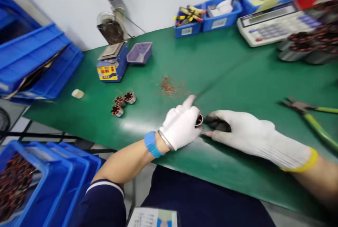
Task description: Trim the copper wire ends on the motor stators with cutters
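Observation:
My left hand (181, 126), in a white glove, is wrapped round a small metal-cased copper-wound stator (198, 120) near the table's front edge. Its open end faces right, and the glove hides most of its body. Just right of it is my right hand (237, 132), gloved with darkened fingertips. Its thumb and fingers curve apart in a C, close to the stator's end, with nothing visible between them. Beyond my left hand lies a scatter of copper wire clippings (169, 86). Several more wound stators (120, 102) stand to the left.
Green-handled cutting pliers (303, 109) lie at right, below a calculator (280, 22) and blurred stacked stators (314, 45). At the back are a blue soldering pot (113, 63), a purple tray (139, 52) and a blue bin of tools (188, 28). Blue crates (63, 170) stand lower left.

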A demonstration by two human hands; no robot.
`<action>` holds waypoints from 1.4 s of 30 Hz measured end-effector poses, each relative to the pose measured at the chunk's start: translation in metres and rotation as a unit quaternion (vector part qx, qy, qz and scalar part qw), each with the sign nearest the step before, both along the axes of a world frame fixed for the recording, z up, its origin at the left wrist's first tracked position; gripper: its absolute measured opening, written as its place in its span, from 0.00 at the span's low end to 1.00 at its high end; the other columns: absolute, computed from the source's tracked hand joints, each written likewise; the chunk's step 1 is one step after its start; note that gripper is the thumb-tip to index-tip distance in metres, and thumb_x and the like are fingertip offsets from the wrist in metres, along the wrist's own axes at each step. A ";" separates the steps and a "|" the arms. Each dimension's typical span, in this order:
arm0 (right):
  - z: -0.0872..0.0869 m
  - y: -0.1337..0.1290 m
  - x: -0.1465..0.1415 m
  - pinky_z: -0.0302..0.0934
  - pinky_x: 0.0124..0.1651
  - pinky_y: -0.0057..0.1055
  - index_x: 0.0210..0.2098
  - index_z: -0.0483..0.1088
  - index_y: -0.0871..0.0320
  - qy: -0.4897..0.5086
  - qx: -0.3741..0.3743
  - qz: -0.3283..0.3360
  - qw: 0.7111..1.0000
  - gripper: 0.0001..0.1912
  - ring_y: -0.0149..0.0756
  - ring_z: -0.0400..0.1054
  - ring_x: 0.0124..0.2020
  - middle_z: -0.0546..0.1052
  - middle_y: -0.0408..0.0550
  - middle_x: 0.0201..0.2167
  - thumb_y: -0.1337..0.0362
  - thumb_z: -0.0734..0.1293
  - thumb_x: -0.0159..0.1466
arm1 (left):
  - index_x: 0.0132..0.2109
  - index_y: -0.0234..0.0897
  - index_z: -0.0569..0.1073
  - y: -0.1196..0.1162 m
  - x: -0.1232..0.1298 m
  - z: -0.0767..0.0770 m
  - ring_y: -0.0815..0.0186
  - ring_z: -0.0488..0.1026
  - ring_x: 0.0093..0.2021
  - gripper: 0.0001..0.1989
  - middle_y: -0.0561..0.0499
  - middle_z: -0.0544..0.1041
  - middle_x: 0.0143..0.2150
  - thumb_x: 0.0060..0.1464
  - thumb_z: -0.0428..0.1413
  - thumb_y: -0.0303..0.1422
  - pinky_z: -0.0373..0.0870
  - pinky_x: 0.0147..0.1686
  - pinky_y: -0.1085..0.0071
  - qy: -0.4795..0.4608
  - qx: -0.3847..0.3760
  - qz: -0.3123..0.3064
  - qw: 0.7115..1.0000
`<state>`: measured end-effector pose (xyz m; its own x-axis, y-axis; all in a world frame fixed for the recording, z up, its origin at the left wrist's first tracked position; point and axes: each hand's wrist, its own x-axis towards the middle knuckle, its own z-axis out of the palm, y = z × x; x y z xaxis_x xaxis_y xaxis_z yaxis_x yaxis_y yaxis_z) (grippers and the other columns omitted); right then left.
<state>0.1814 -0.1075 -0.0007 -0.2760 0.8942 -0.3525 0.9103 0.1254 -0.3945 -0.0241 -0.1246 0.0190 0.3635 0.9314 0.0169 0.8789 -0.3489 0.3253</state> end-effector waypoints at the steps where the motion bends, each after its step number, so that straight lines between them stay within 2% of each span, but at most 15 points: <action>1: 0.002 0.003 0.001 0.66 0.38 0.39 0.49 0.73 0.46 0.002 -0.023 -0.010 1.000 0.28 0.44 0.75 0.43 0.80 0.43 0.44 0.42 0.65 0.54 | 0.48 0.35 0.70 0.004 0.001 0.002 0.48 0.76 0.54 0.25 0.35 0.54 0.74 0.46 0.65 0.42 0.76 0.50 0.54 -0.033 -0.011 0.017 0.999; 4: 0.005 0.012 0.004 0.65 0.39 0.38 0.47 0.73 0.48 0.023 -0.065 -0.024 0.997 0.30 0.42 0.75 0.40 0.80 0.44 0.42 0.38 0.64 0.52 | 0.63 0.33 0.61 0.013 -0.008 0.007 0.43 0.72 0.59 0.56 0.31 0.54 0.73 0.28 0.72 0.50 0.74 0.54 0.52 -0.128 -0.081 0.053 0.987; 7: 0.004 0.015 -0.003 0.61 0.33 0.35 0.41 0.72 0.52 0.035 -0.070 -0.029 0.996 0.28 0.40 0.73 0.34 0.79 0.46 0.35 0.37 0.61 0.55 | 0.72 0.34 0.47 0.015 -0.011 0.002 0.47 0.75 0.55 0.69 0.34 0.69 0.63 0.27 0.72 0.50 0.74 0.54 0.53 -0.197 -0.160 0.062 0.965; 11: 0.000 0.019 -0.019 0.58 0.32 0.33 0.33 0.69 0.54 0.050 -0.032 -0.014 0.998 0.21 0.36 0.68 0.30 0.75 0.44 0.28 0.46 0.54 0.64 | 0.72 0.36 0.48 0.015 0.004 -0.020 0.57 0.79 0.44 0.57 0.46 0.79 0.47 0.42 0.67 0.45 0.76 0.48 0.59 -0.283 -0.162 0.096 0.941; 14: 0.000 0.022 -0.019 0.53 0.27 0.33 0.30 0.68 0.54 0.008 -0.004 -0.033 0.999 0.18 0.37 0.66 0.27 0.73 0.47 0.26 0.51 0.55 0.64 | 0.70 0.35 0.55 0.015 0.009 -0.027 0.58 0.79 0.42 0.49 0.48 0.79 0.44 0.44 0.65 0.42 0.77 0.46 0.60 -0.289 -0.138 0.097 0.942; 17: 0.003 0.024 -0.013 0.46 0.25 0.34 0.30 0.69 0.54 -0.055 0.040 -0.065 0.996 0.18 0.43 0.67 0.28 0.74 0.52 0.28 0.50 0.56 0.63 | 0.69 0.33 0.55 0.017 0.007 -0.028 0.56 0.79 0.42 0.51 0.48 0.80 0.44 0.41 0.66 0.43 0.77 0.47 0.58 -0.284 -0.128 0.091 0.946; 20: 0.001 0.024 -0.015 0.54 0.30 0.36 0.39 0.72 0.53 -0.002 0.064 -0.062 0.996 0.23 0.46 0.71 0.36 0.78 0.52 0.37 0.46 0.54 0.64 | 0.71 0.36 0.52 0.016 0.004 -0.030 0.57 0.79 0.43 0.54 0.48 0.80 0.45 0.41 0.66 0.44 0.77 0.46 0.60 -0.288 -0.132 0.090 0.944; 23: -0.004 0.026 -0.024 0.63 0.40 0.36 0.48 0.73 0.49 0.101 0.058 -0.033 0.993 0.25 0.42 0.72 0.44 0.78 0.45 0.46 0.44 0.56 0.63 | 0.72 0.37 0.47 0.013 0.004 -0.032 0.59 0.79 0.43 0.54 0.49 0.79 0.45 0.44 0.65 0.43 0.77 0.45 0.63 -0.304 -0.139 0.092 0.938; 27: -0.010 0.031 -0.024 0.58 0.30 0.31 0.36 0.75 0.54 0.090 0.055 -0.052 0.993 0.19 0.38 0.71 0.32 0.79 0.47 0.35 0.49 0.59 0.62 | 0.72 0.35 0.49 0.012 0.005 -0.030 0.60 0.79 0.41 0.53 0.49 0.78 0.45 0.43 0.65 0.40 0.77 0.43 0.63 -0.302 -0.153 0.104 0.935; 29: -0.010 0.032 -0.017 0.50 0.25 0.31 0.34 0.75 0.54 0.048 0.083 -0.069 0.993 0.18 0.42 0.70 0.32 0.78 0.50 0.34 0.50 0.60 0.60 | 0.71 0.36 0.52 0.012 0.003 -0.029 0.60 0.79 0.41 0.52 0.49 0.78 0.45 0.42 0.65 0.39 0.77 0.43 0.63 -0.295 -0.158 0.100 0.937; 31: -0.009 0.033 -0.013 0.50 0.25 0.32 0.33 0.74 0.54 0.022 0.120 -0.071 0.990 0.19 0.44 0.70 0.32 0.78 0.52 0.34 0.49 0.59 0.60 | 0.71 0.36 0.51 0.012 0.002 -0.029 0.59 0.79 0.42 0.52 0.48 0.78 0.46 0.42 0.65 0.39 0.77 0.44 0.62 -0.298 -0.155 0.091 0.938; 33: -0.008 0.033 -0.015 0.58 0.30 0.36 0.35 0.75 0.56 0.074 0.139 -0.040 0.987 0.21 0.45 0.70 0.35 0.78 0.53 0.36 0.48 0.57 0.62 | 0.72 0.37 0.47 0.012 0.001 -0.032 0.58 0.79 0.44 0.55 0.45 0.78 0.51 0.41 0.65 0.40 0.78 0.45 0.61 -0.310 -0.153 0.088 0.934; 35: -0.007 0.033 -0.022 0.64 0.43 0.43 0.42 0.75 0.57 0.166 0.136 0.008 0.977 0.23 0.46 0.71 0.42 0.78 0.54 0.42 0.48 0.57 0.63 | 0.73 0.36 0.38 0.011 0.001 -0.035 0.57 0.79 0.45 0.60 0.41 0.76 0.56 0.42 0.65 0.39 0.78 0.45 0.61 -0.331 -0.162 0.084 0.926; 38: -0.009 0.031 -0.031 0.63 0.52 0.44 0.39 0.75 0.56 0.229 0.111 0.064 0.965 0.21 0.44 0.70 0.45 0.78 0.51 0.42 0.49 0.60 0.60 | 0.73 0.36 0.28 0.010 0.002 -0.039 0.59 0.80 0.45 0.62 0.38 0.74 0.59 0.45 0.63 0.38 0.78 0.45 0.63 -0.362 -0.174 0.063 0.914; 42: -0.008 0.021 -0.023 0.63 0.35 0.35 0.31 0.72 0.55 0.195 0.100 0.003 0.976 0.19 0.36 0.69 0.32 0.76 0.48 0.33 0.50 0.57 0.63 | 0.74 0.35 0.32 0.009 0.001 -0.037 0.59 0.80 0.44 0.59 0.44 0.78 0.52 0.46 0.61 0.37 0.78 0.45 0.62 -0.335 -0.161 0.042 0.927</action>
